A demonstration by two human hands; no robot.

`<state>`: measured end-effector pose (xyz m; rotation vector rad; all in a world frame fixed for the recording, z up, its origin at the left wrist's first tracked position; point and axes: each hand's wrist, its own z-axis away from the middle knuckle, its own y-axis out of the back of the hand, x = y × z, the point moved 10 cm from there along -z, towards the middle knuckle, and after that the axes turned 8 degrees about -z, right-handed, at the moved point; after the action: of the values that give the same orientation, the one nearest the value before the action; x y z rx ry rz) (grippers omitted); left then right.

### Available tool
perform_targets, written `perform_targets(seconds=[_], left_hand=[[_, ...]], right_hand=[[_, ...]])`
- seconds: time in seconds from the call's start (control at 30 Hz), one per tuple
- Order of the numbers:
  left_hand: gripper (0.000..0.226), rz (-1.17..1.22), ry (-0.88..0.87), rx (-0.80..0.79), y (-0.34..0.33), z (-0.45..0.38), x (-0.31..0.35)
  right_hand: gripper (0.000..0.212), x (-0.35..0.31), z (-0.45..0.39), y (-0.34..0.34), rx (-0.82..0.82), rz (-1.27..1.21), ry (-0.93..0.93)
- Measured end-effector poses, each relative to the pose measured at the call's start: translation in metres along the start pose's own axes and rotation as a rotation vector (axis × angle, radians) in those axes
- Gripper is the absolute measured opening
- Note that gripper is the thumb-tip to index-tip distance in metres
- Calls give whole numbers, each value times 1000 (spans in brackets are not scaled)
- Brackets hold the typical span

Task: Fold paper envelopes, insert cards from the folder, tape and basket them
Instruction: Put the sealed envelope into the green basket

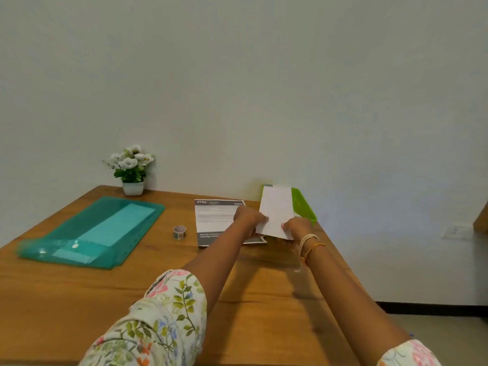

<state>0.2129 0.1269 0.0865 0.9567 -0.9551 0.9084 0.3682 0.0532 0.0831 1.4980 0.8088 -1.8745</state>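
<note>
Hands (249,216) (297,227) pinch white envelope (277,210) above basket (303,204).

Both arms outstretched; left hand (248,216) and right hand (297,227) pinching, fingers curled.

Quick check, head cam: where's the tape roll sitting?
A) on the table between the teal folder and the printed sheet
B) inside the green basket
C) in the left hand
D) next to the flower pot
A: the tape roll stands on the bare table, with the teal folder to its left and the printed sheet to its right, and neither hand touches it.
</note>
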Motion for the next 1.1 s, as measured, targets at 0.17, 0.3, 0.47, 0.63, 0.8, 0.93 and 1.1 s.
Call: perform_targets(seconds=[0.17,0.3,0.47,0.63,0.8,0.93,1.1], left_hand=[[18,15,2,-132,-34,-27,12],[13,19,-13,-207,-53,-39,24],[21,20,-33,-195,-63,-59,24],[34,-39,-102,-233,-63,-70,18],[37,-163,-300,-189,-53,-68,18],[29,-303,-466,-15,-19,-63,12],[25,-476,-513,115,33,-39,-23]], right_hand=[[11,-23,-47,21,59,20,-22],[25,-37,-81,24,79,139,32],[15,-40,-112,19,55,286,58],[46,-46,-124,9,51,951,200],[57,-35,-124,5,10,1233,263],[54,-32,-99,3,116,1287,342],[34,-32,-28,-39,203,1300,705]])
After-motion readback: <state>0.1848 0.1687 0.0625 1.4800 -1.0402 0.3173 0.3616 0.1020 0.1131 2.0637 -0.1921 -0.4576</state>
